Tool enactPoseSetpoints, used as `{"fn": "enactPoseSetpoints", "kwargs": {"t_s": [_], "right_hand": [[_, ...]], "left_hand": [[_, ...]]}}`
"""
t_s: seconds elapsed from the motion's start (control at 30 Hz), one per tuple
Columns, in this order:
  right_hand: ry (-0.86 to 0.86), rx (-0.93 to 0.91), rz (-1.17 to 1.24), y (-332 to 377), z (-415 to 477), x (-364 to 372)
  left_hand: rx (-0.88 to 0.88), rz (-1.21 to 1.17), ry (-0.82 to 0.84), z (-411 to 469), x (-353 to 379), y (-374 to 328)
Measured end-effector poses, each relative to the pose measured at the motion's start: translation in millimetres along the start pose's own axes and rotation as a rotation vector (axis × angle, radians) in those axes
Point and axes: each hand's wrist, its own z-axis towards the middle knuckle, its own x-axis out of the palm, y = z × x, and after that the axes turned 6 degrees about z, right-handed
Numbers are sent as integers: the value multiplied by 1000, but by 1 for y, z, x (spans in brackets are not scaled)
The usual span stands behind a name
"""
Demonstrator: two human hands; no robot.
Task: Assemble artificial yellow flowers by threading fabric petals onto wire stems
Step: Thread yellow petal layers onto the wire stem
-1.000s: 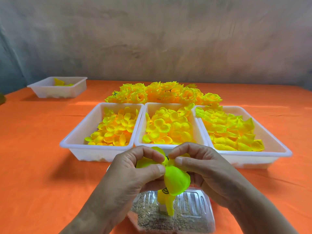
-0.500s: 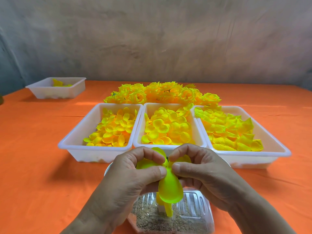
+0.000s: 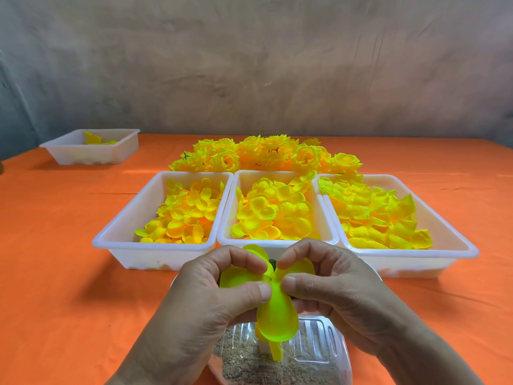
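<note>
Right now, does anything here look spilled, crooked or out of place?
Barely. A few petals ride over the far rim between the middle tray and the right tray. Nothing seems spilled on the orange cloth or damaged.

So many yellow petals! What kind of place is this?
Probably a flower-making worktable: trays of loose petals, finished flowers piled behind, left hand and right hand pinching a petal.

Orange tablecloth (image 3: 69, 245), white trays (image 3: 155, 245), yellow petals (image 3: 183, 215), yellow-green petal piece (image 3: 277, 315)

Yellow-green fabric petal piece (image 3: 277, 315) spread, pinched above clear tray.
</note>
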Motion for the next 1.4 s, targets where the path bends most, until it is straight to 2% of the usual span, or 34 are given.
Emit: {"fn": "enactPoseSetpoints", "kwargs": {"t_s": [1.03, 1.4], "right_hand": [[-5, -42, -40, 0, 1, -1], [-24, -31, -42, -2, 2, -1]], "left_hand": [[52, 91, 3, -1, 1, -3], [20, -3, -3, 1, 4, 1]]}}
